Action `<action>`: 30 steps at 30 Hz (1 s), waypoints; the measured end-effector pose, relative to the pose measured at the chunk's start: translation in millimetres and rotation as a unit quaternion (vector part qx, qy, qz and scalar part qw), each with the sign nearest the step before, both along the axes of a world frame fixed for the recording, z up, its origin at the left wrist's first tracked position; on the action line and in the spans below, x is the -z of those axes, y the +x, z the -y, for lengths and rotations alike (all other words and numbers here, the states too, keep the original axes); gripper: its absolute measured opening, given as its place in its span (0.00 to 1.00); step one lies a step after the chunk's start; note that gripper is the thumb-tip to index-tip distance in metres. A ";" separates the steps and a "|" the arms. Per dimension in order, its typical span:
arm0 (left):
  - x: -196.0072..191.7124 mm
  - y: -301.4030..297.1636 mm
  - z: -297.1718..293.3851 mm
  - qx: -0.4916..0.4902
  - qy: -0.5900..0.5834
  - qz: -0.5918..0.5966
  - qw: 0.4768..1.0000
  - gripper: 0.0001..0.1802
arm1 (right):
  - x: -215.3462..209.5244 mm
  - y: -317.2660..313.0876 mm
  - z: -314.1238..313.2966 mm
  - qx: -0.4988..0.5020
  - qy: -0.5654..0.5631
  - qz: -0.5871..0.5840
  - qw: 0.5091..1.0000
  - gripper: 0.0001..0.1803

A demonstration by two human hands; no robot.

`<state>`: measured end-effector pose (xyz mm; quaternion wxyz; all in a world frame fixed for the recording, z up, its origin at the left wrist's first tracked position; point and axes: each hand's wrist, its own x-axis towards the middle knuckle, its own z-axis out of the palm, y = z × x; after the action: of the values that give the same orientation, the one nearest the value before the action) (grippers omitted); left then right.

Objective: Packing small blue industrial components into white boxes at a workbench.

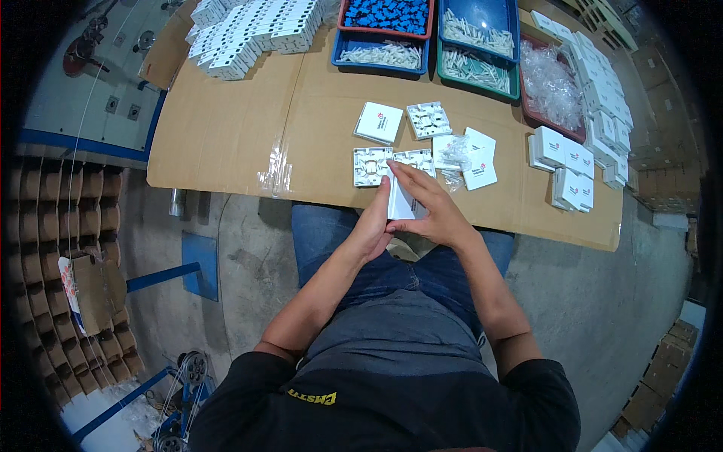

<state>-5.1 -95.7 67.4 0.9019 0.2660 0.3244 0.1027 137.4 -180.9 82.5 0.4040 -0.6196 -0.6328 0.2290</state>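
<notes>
At the table's near edge, a white square plastic box (400,200) is pressed between my two hands. My left hand (368,227) grips its left side, and my right hand (439,213) closes over it from the right, fingers across the top. The palms hide part of the box. Just beyond lie open white bases (372,167) with moulded insides, one partly behind my fingers. Another such base (428,120) is farther back, beside a flat white cover (379,123). To the right, small clear plastic bags (455,154) rest on white covers (480,160).
A brown cardboard sheet (226,151) covers the table. Bins of blue parts (388,16), white pieces (382,57) and clear bags (552,87) stand at the back. White boxes are stacked at the far left (252,38) and right (572,169).
</notes>
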 end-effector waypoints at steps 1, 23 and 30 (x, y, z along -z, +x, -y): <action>-1.7 0.1 -1.4 -0.001 0.000 0.000 1.000 0.37 | 0.3 1.4 1.5 0.005 -0.001 -0.023 1.000 0.56; -9.4 -13.5 18.5 0.173 0.360 -0.012 0.917 0.21 | 5.3 0.1 -14.2 0.281 0.052 -0.110 0.952 0.22; 17.0 -7.7 24.2 0.031 0.199 -0.018 0.979 0.22 | 15.1 6.4 -21.9 0.277 0.064 -0.057 0.957 0.15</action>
<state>-12.7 -119.9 50.4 0.8280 0.4517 0.3050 0.1319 143.8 -159.0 67.4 0.5260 -0.7293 -0.4254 0.1020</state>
